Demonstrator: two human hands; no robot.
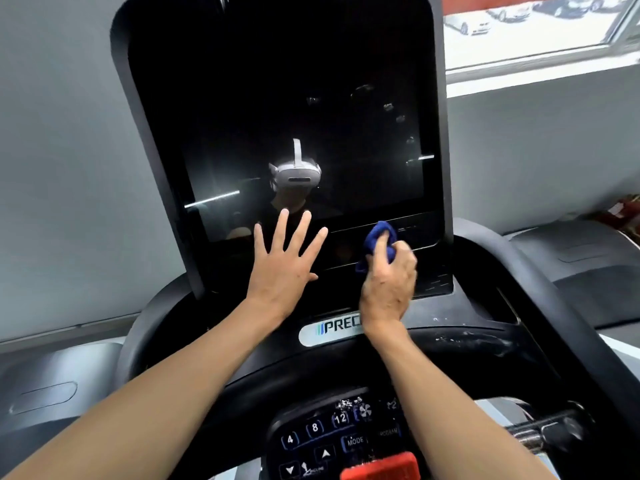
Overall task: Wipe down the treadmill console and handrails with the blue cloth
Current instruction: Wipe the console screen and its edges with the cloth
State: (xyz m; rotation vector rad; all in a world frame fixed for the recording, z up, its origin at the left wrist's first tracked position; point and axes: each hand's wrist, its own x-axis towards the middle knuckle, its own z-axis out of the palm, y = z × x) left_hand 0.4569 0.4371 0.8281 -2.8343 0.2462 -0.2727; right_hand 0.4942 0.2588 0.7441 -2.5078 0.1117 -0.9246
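Your right hand (pixel 388 285) is squeezing the small bunched-up blue cloth (pixel 379 242) in its curled fingers and pressing it on the bottom edge of the big shiny black treadmill screen (pixel 277 98). Your left hand (pixel 282 261) is lying flat beside it, fingers spread wide, holding nothing. Below your arms, the dark round button panel (pixel 322 434) is showing numbers and a red tab (pixel 381 467).

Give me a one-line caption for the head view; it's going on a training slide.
Right hand wipes the treadmill screen's lower edge with a bunched blue cloth; left hand is spread open.
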